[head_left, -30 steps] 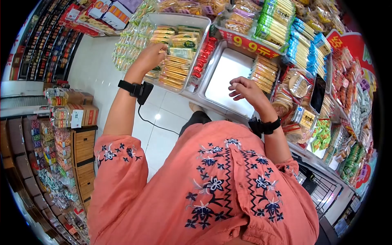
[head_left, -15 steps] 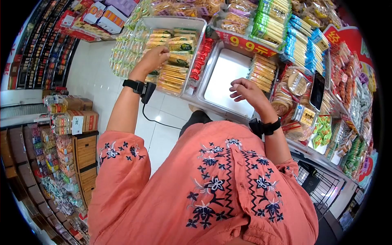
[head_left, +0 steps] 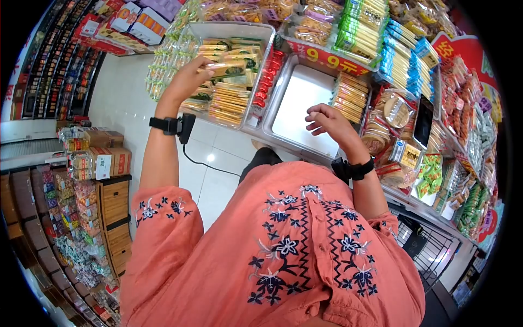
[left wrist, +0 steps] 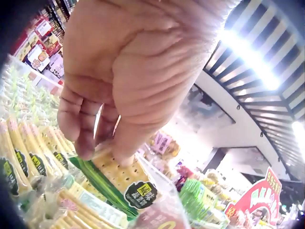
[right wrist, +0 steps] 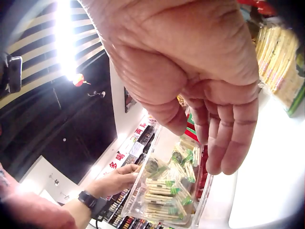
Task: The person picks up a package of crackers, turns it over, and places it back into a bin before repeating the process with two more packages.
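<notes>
The left hand (head_left: 188, 82) pinches one end of a cracker packet (head_left: 227, 69) above the clear bin (head_left: 262, 82) of similar packets. In the left wrist view, thumb and fingers of the left hand (left wrist: 126, 81) hold the packet (left wrist: 125, 177), whose clear wrap shows a green strip and a dark label. The right hand (head_left: 330, 121) hangs over the white-bottomed tray (head_left: 305, 98), holding nothing, its fingers loosely bent. Seen from the right wrist, the fingers of the right hand (right wrist: 190, 81) point down beside the white tray surface (right wrist: 269, 162).
Stacked cracker packets (head_left: 350, 98) lie at the tray's right side. Red packets (head_left: 266, 82) stand between bin and tray. Beyond are green packs (head_left: 366, 30), blue packs (head_left: 406, 57) and a red price sign (head_left: 329, 59). A phone (head_left: 424, 123) rests on round biscuits.
The left hand has risen from among the bin's packets and moved slightly left, with one packet now lifted in its fingers. The right hand has stayed nearly still.
</notes>
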Tool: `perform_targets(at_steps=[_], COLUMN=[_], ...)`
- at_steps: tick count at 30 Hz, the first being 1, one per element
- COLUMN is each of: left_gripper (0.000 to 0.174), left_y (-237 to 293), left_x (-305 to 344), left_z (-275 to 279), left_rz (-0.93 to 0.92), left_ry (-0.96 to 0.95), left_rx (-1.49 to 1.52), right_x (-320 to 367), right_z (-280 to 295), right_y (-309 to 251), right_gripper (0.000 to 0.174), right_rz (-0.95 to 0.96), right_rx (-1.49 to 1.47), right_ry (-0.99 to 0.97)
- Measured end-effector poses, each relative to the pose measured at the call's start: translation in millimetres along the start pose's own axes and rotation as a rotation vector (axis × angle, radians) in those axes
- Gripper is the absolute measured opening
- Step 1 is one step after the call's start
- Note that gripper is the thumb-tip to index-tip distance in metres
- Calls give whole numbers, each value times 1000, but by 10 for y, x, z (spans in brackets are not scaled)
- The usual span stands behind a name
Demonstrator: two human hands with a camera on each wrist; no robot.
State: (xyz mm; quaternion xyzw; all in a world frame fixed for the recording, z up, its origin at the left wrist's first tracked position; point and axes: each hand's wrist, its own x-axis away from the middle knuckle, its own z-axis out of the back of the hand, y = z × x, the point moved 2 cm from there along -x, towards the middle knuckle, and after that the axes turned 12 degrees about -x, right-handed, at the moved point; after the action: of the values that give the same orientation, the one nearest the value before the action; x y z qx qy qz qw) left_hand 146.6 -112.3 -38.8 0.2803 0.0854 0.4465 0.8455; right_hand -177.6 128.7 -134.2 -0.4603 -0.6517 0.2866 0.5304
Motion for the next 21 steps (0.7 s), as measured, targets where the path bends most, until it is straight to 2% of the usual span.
perform_targets(at_steps=[4, 14, 21], left_gripper=[31, 36, 36], left_y=[426, 1136, 1386], left_x=[274, 526, 458], left_z=[206, -447, -751], left_rz=[154, 173, 149], left_ry=[2, -160, -185], left_rx=[219, 639, 664], right_x=[-10, 230, 308], right_z=[-65, -357, -220], right_y=[-99, -602, -499], right_gripper=[40, 45, 35], right_rz=[48, 236, 276], right_rx=[-36, -300, -337], right_ry=[-24, -138, -85])
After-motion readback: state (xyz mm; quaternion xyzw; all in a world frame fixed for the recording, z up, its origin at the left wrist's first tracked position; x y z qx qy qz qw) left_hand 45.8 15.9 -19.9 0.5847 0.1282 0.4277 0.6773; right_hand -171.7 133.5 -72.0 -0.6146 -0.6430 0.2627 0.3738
